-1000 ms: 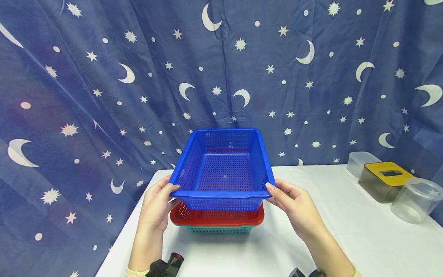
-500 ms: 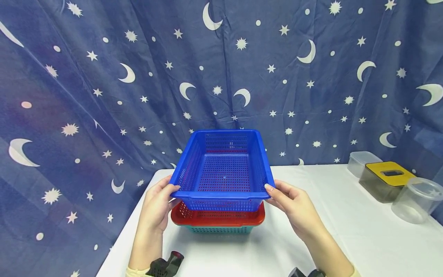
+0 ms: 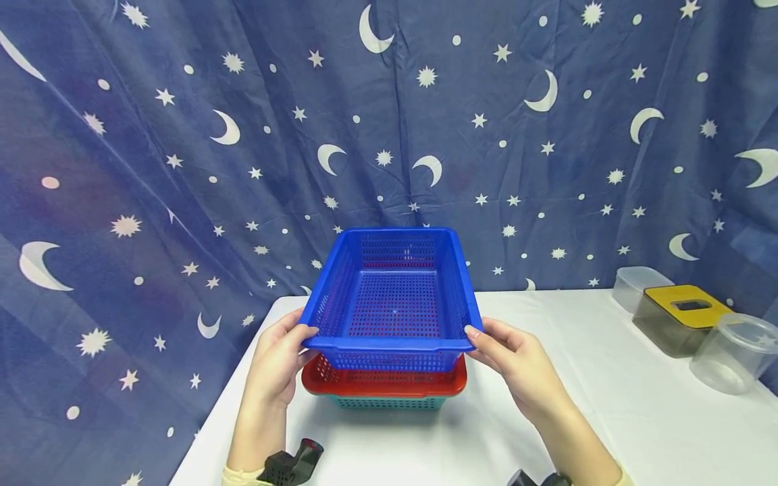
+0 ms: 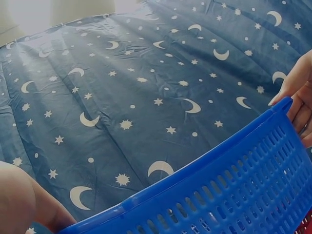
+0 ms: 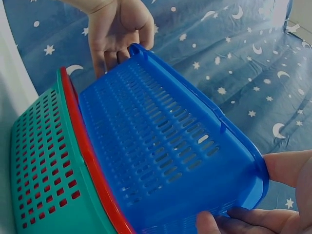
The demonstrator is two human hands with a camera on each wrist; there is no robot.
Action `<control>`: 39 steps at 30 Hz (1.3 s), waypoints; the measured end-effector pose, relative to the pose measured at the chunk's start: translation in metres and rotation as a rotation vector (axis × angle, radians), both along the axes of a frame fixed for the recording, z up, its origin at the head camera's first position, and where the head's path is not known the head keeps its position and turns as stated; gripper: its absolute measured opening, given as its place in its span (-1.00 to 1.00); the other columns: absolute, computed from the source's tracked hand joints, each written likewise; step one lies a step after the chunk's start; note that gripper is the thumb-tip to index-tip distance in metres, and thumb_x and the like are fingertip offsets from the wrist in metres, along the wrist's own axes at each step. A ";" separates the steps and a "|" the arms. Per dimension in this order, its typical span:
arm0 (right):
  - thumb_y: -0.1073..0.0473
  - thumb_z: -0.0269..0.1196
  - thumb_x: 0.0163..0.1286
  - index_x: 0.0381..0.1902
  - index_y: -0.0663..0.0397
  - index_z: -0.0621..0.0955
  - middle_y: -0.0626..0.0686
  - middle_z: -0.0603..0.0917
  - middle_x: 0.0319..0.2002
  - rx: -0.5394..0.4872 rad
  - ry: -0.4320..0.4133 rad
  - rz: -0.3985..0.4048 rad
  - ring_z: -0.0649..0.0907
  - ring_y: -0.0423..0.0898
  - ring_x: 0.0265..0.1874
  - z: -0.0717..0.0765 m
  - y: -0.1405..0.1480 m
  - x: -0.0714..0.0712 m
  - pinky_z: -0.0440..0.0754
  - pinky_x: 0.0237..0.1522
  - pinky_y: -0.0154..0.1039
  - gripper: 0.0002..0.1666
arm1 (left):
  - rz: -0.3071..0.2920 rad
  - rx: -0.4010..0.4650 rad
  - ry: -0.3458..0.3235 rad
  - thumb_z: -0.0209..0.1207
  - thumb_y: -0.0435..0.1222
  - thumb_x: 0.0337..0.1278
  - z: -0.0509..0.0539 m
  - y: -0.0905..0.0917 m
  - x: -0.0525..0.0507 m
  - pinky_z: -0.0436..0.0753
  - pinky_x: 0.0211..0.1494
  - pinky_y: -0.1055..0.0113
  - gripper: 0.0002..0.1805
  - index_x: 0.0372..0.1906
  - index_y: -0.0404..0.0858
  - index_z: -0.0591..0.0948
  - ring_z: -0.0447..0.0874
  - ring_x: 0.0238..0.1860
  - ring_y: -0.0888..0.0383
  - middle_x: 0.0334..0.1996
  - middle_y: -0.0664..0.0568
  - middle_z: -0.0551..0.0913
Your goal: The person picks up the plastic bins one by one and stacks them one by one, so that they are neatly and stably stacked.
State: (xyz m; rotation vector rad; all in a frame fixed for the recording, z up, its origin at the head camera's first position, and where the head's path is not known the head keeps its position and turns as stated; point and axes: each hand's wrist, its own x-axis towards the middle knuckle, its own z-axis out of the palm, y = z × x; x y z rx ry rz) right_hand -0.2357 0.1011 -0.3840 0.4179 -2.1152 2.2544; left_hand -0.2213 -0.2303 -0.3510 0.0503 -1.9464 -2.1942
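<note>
A blue plastic basket [image 3: 395, 304] with slotted walls is held by its two near corners. At the near left corner my left hand [image 3: 273, 364] pinches the rim, thumb on top and fingers beneath. My right hand [image 3: 516, 358] grips the near right corner in the same manner. Below the blue basket is a red basket [image 3: 383, 385], nested in a green basket [image 5: 44, 156] on the table. In the right wrist view the blue basket's lower part sits inside the red rim; whether it rests on the red floor is hidden.
On the white table's [image 3: 583, 378] right side stand a clear container [image 3: 635, 287], a dark see-through box with a yellow lid [image 3: 681, 317], and a round clear tub [image 3: 732, 354]. A blue curtain [image 3: 389, 135] with moons and stars hangs behind.
Both hands keep their hold on the blue basket, which has sunk very slightly toward the red one. The whole head view has shifted a little.
</note>
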 end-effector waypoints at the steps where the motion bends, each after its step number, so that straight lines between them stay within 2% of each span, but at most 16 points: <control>1: 0.11 0.32 0.48 0.26 0.44 0.55 0.39 0.67 0.10 0.000 -0.002 -0.001 0.75 0.04 0.02 0.000 0.000 0.000 0.62 0.12 -0.24 -0.43 | -0.002 -0.002 0.000 -0.04 -0.54 0.34 0.000 0.000 0.000 0.66 0.01 0.32 -0.49 0.36 -0.59 0.39 0.67 0.06 -0.04 0.21 -0.44 0.50; 19: 0.08 0.34 0.47 0.26 0.43 0.55 0.35 0.69 0.08 0.027 -0.031 -0.009 0.75 0.01 0.01 -0.002 0.000 -0.002 0.62 0.13 -0.23 -0.40 | -0.022 -0.029 0.002 -0.04 -0.55 0.32 -0.007 -0.002 -0.005 0.67 -0.01 0.30 -0.51 0.33 -0.63 0.39 0.67 0.04 -0.06 0.17 -0.46 0.52; 30: 0.07 0.35 0.45 0.27 0.42 0.55 0.34 0.68 0.10 0.040 -0.064 -0.013 0.75 0.01 0.02 -0.005 -0.001 -0.005 0.61 0.15 -0.19 -0.39 | -0.027 -0.043 -0.009 -0.07 -0.56 0.30 -0.010 -0.005 -0.008 0.68 -0.04 0.31 -0.50 0.33 -0.65 0.37 0.68 -0.01 0.01 0.16 -0.46 0.52; 35: 0.09 0.36 0.44 0.26 0.42 0.56 0.32 0.69 0.09 0.040 -0.077 -0.021 0.75 0.00 0.01 -0.005 -0.002 -0.005 0.62 0.14 -0.20 -0.40 | -0.036 -0.065 0.001 -0.08 -0.57 0.29 -0.011 -0.005 -0.009 0.67 -0.05 0.33 -0.49 0.33 -0.66 0.36 0.67 -0.01 0.00 0.16 -0.47 0.52; 39: 0.09 0.35 0.45 0.26 0.43 0.56 0.30 0.71 0.06 0.063 -0.076 -0.018 0.75 -0.01 0.00 -0.005 -0.003 -0.004 0.59 0.18 -0.15 -0.41 | -0.031 -0.139 0.008 -0.12 -0.58 0.28 -0.014 -0.005 -0.009 0.67 -0.02 0.33 -0.48 0.34 -0.66 0.35 0.68 0.03 -0.12 0.17 -0.52 0.52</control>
